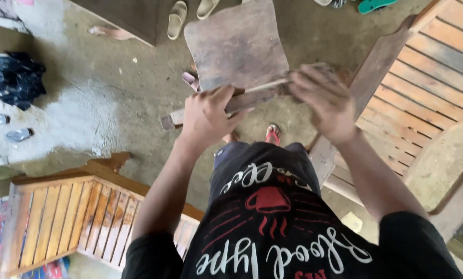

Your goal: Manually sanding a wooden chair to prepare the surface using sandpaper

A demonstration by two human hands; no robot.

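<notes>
Both hands grip spade handle — slatted benches flanking.

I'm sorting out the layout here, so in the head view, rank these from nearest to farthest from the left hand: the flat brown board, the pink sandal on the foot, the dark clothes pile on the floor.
From the left hand:
1. Flat brown board, touching it, just above the fingers.
2. Pink sandal, lower right, on the floor.
3. Dark clothes pile, far left on the floor.
</notes>
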